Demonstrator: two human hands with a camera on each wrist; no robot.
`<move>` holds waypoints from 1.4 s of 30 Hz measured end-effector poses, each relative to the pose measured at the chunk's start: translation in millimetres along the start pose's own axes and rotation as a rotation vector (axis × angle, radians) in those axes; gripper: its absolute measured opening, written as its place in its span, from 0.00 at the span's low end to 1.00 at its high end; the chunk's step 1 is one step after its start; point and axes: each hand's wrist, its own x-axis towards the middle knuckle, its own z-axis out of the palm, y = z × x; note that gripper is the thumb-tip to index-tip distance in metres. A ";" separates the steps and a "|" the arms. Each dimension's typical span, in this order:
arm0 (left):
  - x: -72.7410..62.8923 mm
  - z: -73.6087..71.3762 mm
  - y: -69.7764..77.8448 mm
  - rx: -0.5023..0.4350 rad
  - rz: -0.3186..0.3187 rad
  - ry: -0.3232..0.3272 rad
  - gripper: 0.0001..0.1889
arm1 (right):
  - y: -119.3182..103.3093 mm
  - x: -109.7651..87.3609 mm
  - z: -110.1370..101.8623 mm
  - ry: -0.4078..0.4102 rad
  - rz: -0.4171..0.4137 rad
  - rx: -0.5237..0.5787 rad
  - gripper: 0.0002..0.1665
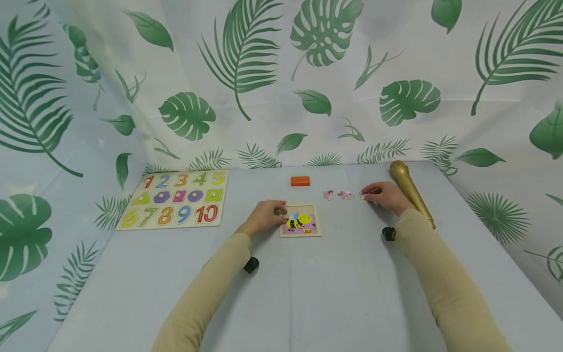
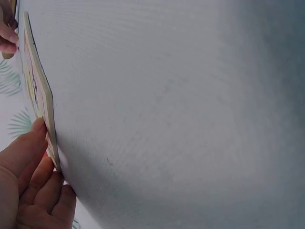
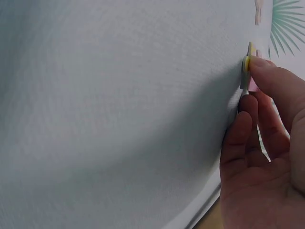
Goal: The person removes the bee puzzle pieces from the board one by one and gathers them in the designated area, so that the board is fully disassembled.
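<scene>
Puzzle piece (image 3: 245,69) sat at the right hand's (image 1: 387,196) fingertips, thumb and fingers closed on it in a pinch; whether it touched the table, I couldn't tell. It looked light, thin and stiff, probably smooth-faced, so its edges seemed the surest hold. Just left of it lay a loose pink piece (image 1: 346,195), then another loose piece (image 1: 328,195). Nearer the person, the left hand (image 1: 265,216) pinched the left edge of the bee board (image 1: 318,222), which appeared rigid, light and best steadied by its rim.
</scene>
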 end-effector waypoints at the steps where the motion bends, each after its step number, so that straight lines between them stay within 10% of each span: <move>1: 0.0 0.1 -0.2 0.000 -0.001 -0.001 0.13 | 0.4 0.2 0.4 0.003 -0.005 -0.005 0.19; 42: -1.1 0.0 0.5 -0.005 0.031 0.010 0.13 | -20.5 -6.4 13.2 0.087 -0.115 0.020 0.20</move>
